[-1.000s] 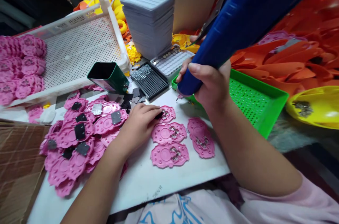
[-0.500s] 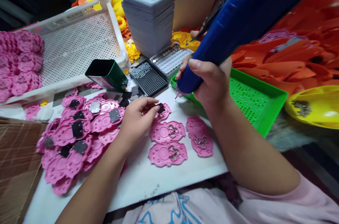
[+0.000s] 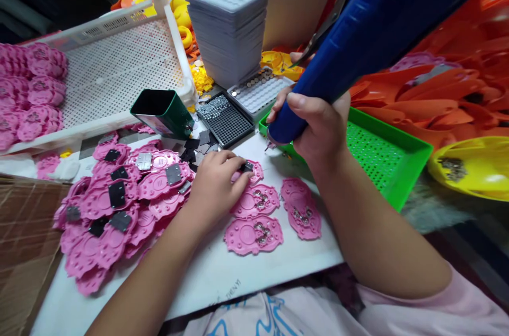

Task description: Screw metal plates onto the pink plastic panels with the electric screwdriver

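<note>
My left hand (image 3: pixel 218 182) is closed at a small black square piece (image 3: pixel 247 167), its fingers bent over the far pink plastic plate (image 3: pixel 257 170). Part of that plate lies hidden under the fingers. My right hand (image 3: pixel 318 118) grips a thick blue electric screwdriver (image 3: pixel 292 118), tilted, its thin bit pointing down above the table. Nearer me are two pink plates with metal contacts, one at the middle (image 3: pixel 260 200) and one at the front (image 3: pixel 253 235). Another pink plate (image 3: pixel 301 208) is turned lengthwise on the right.
Left lies a heap of pink plates (image 3: pixel 99 251) with dark squares. Behind stand a green tin (image 3: pixel 175 116), a black tray of screws (image 3: pixel 230 126), stacked grey trays (image 3: pixel 226 34) and a white crate (image 3: pixel 119 71). A green basket (image 3: pixel 382 166) and yellow bowl (image 3: pixel 477 166) are right.
My left hand first reached over the far plate, drew back a little with its fingers on the black square, then moved slightly right again. My right hand keeps the screwdriver nearly still.
</note>
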